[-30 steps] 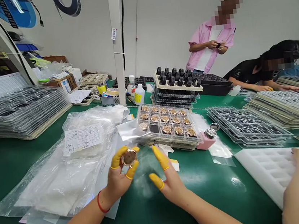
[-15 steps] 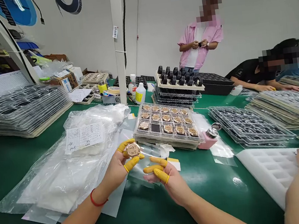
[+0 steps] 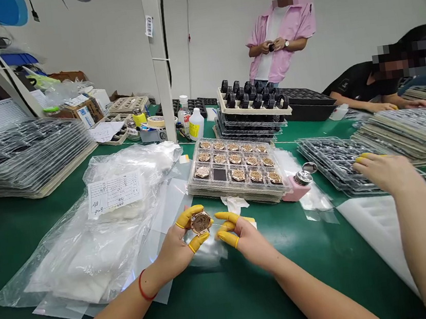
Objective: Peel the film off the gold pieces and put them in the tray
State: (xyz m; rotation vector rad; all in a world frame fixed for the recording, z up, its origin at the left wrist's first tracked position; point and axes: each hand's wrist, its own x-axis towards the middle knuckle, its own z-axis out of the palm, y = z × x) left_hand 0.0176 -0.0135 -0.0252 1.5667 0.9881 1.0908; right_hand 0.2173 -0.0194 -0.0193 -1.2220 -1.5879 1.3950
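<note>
My left hand (image 3: 180, 243), with yellow finger cots, holds a round rose-gold watch case (image 3: 201, 223) by its edge, engraved back facing up. Close by on the right, my right hand (image 3: 241, 231) has its cotted fingers bent toward the thumb around the edge of a clear film (image 3: 209, 253). The film hangs below the watch case, over the green table. Behind both hands, a clear tray (image 3: 240, 190) on a stack bears several rose-gold watch cases, with one dark pocket in its front row.
Plastic bags (image 3: 73, 254) with a label lie left. A pink bottle (image 3: 296, 189) stands right of the tray. Another person's hand (image 3: 389, 171) reaches over black-part trays (image 3: 337, 159), beside white foam (image 3: 373, 233). Stacked trays (image 3: 23, 162) sit far left.
The watch case has moved slightly right and down with my left hand. My right fingers have drawn together at the film. The neighbouring person's hand has reached forward to the black-part trays.
</note>
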